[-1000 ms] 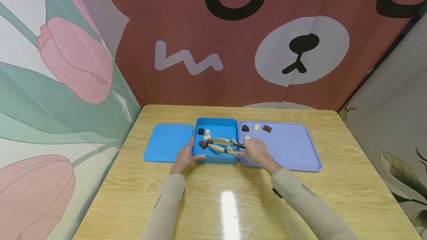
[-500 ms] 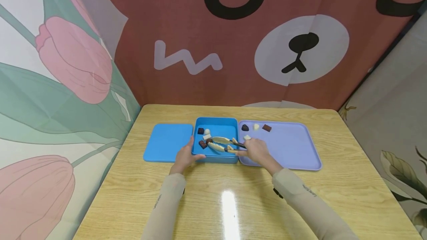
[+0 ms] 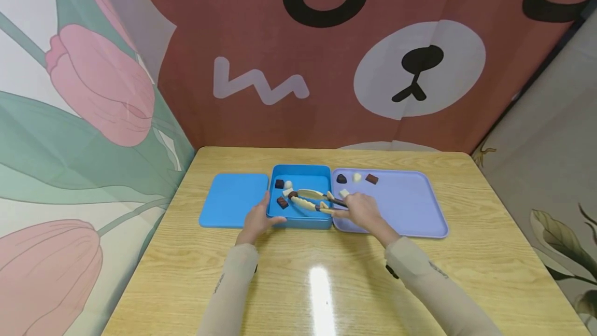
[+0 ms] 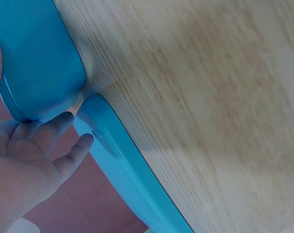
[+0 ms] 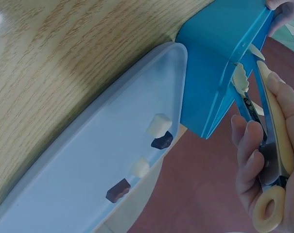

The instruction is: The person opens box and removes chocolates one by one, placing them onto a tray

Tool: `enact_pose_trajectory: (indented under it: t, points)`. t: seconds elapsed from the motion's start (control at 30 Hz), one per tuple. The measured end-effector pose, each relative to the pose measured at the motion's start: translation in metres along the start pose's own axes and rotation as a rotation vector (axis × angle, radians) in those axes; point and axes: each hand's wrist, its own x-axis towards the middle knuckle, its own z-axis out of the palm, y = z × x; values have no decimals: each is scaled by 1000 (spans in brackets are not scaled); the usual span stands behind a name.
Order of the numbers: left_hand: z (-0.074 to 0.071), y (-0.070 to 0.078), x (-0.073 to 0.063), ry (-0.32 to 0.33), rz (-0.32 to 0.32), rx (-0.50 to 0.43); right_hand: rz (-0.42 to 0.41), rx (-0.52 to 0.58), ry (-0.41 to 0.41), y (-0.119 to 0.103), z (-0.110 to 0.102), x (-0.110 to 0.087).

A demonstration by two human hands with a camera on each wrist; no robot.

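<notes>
My left hand (image 3: 257, 220) holds the near left corner of a blue box (image 3: 303, 223), thumb at the front wall, fingers along the left side. My right hand (image 3: 364, 210) grips cream-tipped tongs (image 3: 304, 204) reaching into the box; the right wrist view shows their ring end (image 5: 269, 209). Between the tong tips sits a brown chocolate (image 3: 293, 195), close to a white chocolate (image 3: 286, 192). Also in the box are a dark square chocolate (image 3: 279, 184), a round white one (image 3: 288, 185) and a brown bar-shaped one (image 3: 282, 203).
A lilac tray (image 3: 401, 206) touches the box's right side. It bears a dark chocolate (image 3: 342, 179), two white chocolates (image 3: 357, 177) and a brown one (image 3: 371, 179) toward its left end. A flat blue lid (image 3: 231, 198) lies left of the box on the wooden table (image 3: 280, 279).
The tong tips and the brown chocolate between them have moved slightly away from me, apart from the bar-shaped brown one and nearer the white one. My left hand stays on the box.
</notes>
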Motion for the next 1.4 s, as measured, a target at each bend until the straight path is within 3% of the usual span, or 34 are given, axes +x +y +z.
enact_pose_trajectory:
  t: [1.4]
  points:
    - [3, -2, 2, 3, -2, 5, -4, 77, 101, 29, -14, -27]
